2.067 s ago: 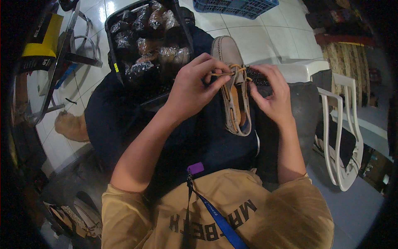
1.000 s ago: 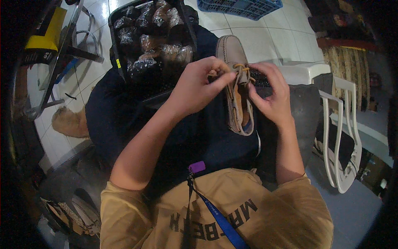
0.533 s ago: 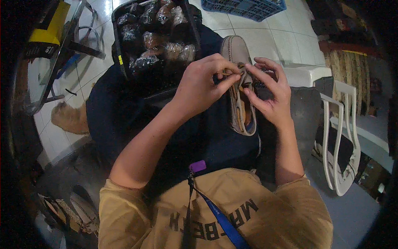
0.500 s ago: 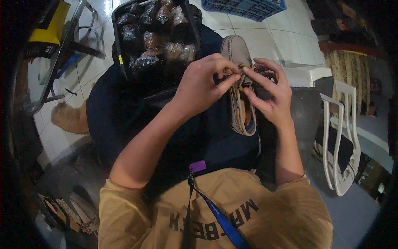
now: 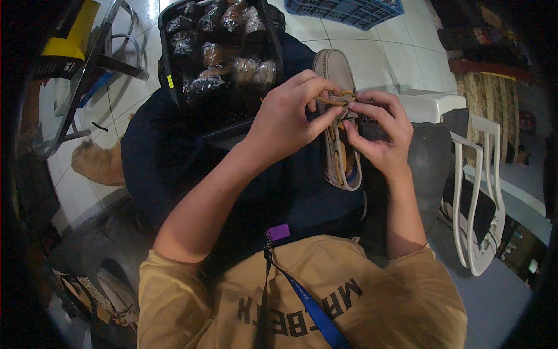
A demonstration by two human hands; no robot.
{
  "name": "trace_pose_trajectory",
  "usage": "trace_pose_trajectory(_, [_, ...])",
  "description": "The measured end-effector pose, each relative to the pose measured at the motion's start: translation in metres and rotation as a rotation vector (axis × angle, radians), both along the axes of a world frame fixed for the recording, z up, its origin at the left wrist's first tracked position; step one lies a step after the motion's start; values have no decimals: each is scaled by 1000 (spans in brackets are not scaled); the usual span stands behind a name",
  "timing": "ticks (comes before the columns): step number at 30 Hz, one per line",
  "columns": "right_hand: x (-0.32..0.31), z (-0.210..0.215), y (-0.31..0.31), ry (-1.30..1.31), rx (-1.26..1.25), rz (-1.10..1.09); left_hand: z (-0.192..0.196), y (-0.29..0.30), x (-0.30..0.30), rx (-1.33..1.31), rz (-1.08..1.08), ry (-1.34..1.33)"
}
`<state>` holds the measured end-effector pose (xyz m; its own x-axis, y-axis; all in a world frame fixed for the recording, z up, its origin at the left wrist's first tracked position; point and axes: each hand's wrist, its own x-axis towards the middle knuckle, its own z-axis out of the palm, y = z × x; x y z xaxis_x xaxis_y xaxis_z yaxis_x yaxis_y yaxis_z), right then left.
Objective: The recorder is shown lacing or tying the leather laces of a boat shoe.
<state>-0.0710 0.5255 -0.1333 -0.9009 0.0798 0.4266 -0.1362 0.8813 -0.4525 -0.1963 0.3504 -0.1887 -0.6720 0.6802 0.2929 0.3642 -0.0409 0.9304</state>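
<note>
View from above of a seated person's lap, in dark blue trousers and a mustard shirt with a blue lanyard (image 5: 314,311) hanging from a small purple clip. Resting across the left knee is a black rectangular crate (image 5: 218,55) filled with small rounded packages in clear, shiny wrapping, dark brown and tan inside; a little yellow tag sits on the crate's left rim. At the far upper left, a yellow sign-like panel (image 5: 75,38) leans beside a metal frame. A blue plastic basket (image 5: 354,9) lies on the white tiled floor at the top, and a white plastic chair (image 5: 476,192) stands to the right. In the middle, a tan slip-on shoe (image 5: 340,125) with a darker lining lies on the right thigh, toe pointing away. Both hands meet over the middle of the shoe. The left hand (image 5: 288,119) is curled, thumb and forefinger pinching a thin tan lace (image 5: 337,100) at the shoe's top. The right hand (image 5: 378,131) is also curled, its fingertips pressed onto the same lace just beside the left hand's, with the palm resting against the shoe's right side.
</note>
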Motion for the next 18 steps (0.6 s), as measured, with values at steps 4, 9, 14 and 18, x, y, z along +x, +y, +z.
trace_pose_trajectory(4, [-1,-2,1,13,-15,22,0,1,0,33,4,175])
trace_pose_trajectory(9, [-1,-1,0,-7,-14,26,-7,2,-5,70,19,393])
trace_pose_trajectory(14, [-1,-1,-2,-27,-23,16,0,3,0,-57,28,490])
trace_pose_trajectory(18, [-1,-3,-3,-8,-5,18,1,6,5,-74,39,474])
